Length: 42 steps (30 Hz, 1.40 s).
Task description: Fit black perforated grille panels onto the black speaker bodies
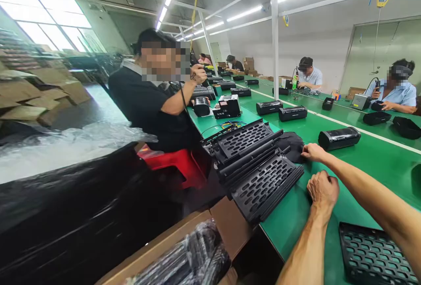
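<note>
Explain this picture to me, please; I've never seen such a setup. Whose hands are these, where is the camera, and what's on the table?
These are a person's own bare hands, with no robot arm involved. The single picture comes from a camera worn on that person's head, so both forearms enter at the lower right. The right hand touches the edge of some dark, thin material. The left hand rests curled on the green table; whether it holds anything is hidden. Nearby are stacked black perforated panels, with another perforated panel under the right forearm. Rounded black units stand farther along, where co-workers sit.
</note>
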Tool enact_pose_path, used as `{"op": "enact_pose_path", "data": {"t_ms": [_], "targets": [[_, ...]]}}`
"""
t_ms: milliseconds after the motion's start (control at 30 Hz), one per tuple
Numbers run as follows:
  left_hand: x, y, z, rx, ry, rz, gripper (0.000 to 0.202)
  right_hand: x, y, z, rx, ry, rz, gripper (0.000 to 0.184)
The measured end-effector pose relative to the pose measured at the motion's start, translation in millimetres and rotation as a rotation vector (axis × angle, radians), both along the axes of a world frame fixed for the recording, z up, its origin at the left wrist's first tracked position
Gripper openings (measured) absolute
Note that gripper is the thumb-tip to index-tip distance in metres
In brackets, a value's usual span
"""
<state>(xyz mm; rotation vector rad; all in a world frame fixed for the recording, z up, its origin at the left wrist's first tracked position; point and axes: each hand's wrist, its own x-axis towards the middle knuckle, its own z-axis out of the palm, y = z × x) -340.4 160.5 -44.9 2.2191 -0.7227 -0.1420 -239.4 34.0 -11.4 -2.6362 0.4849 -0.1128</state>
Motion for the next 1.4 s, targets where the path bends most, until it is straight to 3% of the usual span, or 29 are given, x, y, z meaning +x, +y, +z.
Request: {"op": "enact_pose_path", "data": {"t_ms": [133,300,367,433,500,600,733,800,867,967,1100,1200,1300,1400], "targets": [[0.1,-2.6,-1.2,-0.079,-0.013,-0.013,0.015,-43.4,-27.6,38.7,-0.007,-0.01,0.042,0.026],[6.6,-3.7,0.3,-0.403,-0.079,0.091,0.008,-143.9,-49.0,90.5,0.049,0.018,0.082,0.026],[10.1,-5.3,3.5,-0.583,-0.101,0.1,0.038,-185.9,-50.7,103.9,0.177,0.037,0.111,0.028],[12.4,-6.9,7.9,-0.695,-0.071,-0.066,0.064,-221.2,-49.1,110.1,0.374,0.042,0.135,0.032],[12.5,-7.2,13.0,-0.706,0.042,-0.34,0.057,-248.3,-45.3,108.0,0.604,0.017,0.101,0.034],[8.2,-3.3,21.2,-0.643,0.234,-0.589,0.016,-276.9,-35.6,92.1,0.978,-0.073,-0.061,0.035],[-3.9,10.5,35.5,-0.539,0.496,-0.72,0.036,-302.4,-13.7,62.3,1.358,-0.189,-0.306,0.042],[-11.8,20.6,43.1,-0.435,0.621,-0.74,0.039,-311.3,-0.8,47.6,1.438,-0.233,-0.369,0.054],[-20.2,32.7,48.9,-0.335,0.639,-0.705,0.037,-317.6,10.6,33.3,1.372,-0.268,-0.408,0.057],[-32.5,53.9,52.3,-0.17,0.563,-0.639,0.034,-322.3,21.6,15.3,1.067,-0.247,-0.458,0.044],[-49.4,82.9,51.9,0.171,0.227,-0.579,0.044,-323.5,27.2,3.9,0.514,-0.046,-0.4,0.021],[-59.6,99.1,54.3,0.424,-0.034,-0.561,0.045,-325.2,31.5,3.0,0.262,0.083,-0.355,0.014],[-58.5,108.7,60.4,0.495,-0.11,-0.481,0.038,-332.4,34.4,3.3,0.103,0.105,-0.409,0.023],[-44.6,111.6,64.5,0.488,-0.049,-0.403,0.029,-342.2,29.6,-0.8,-0.043,0.053,-0.405,0.029]]}}
